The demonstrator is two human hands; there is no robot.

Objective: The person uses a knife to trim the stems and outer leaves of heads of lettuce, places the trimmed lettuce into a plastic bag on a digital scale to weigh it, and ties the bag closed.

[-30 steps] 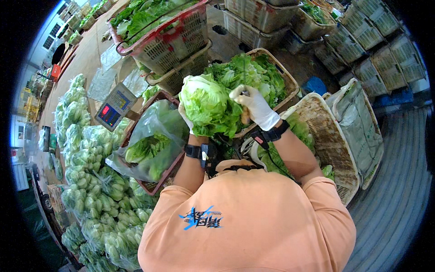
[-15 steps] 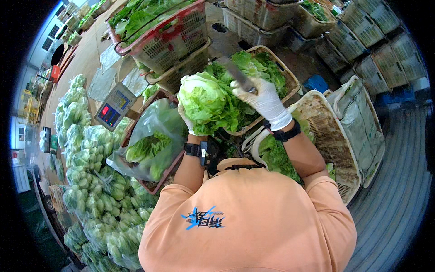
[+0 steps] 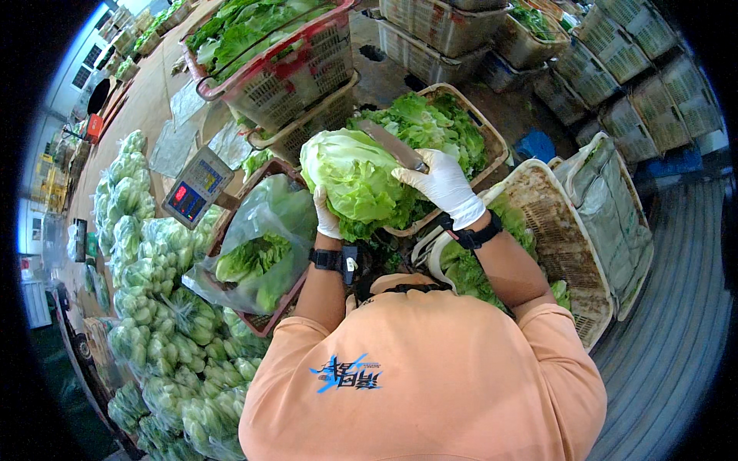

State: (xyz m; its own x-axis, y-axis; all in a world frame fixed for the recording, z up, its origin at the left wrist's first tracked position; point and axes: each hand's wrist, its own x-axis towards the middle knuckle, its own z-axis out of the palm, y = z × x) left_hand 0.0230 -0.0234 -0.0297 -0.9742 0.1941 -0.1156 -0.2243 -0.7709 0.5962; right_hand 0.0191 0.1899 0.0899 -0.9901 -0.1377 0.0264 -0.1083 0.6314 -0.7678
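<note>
A large head of pale green lettuce (image 3: 350, 173) is held up in front of me. My left hand (image 3: 327, 215), in a white glove, grips it from its left underside; most of those fingers are hidden behind the leaves. My right hand (image 3: 446, 188), gloved too, is closed round the handle of a broad-bladed knife (image 3: 390, 144). The blade points up and left, over or against the upper right of the lettuce; whether it touches, I cannot tell. Behind it, loose green leaves fill a beige basket (image 3: 498, 142).
To the left, a clear plastic bag (image 3: 288, 207) with lettuce sits in a red-brown crate (image 3: 265, 326), beside a digital scale (image 3: 198, 187). Many bagged greens (image 3: 161, 307) cover the floor farther left. A red-rimmed basket (image 3: 300, 69) is stacked ahead; a dirty beige basket (image 3: 565, 238) stands at right.
The knife has tipped down and left to lie across the lettuce's upper edge. My right hand has turned and lowered slightly; the lettuce has rolled a little in my left hand.
</note>
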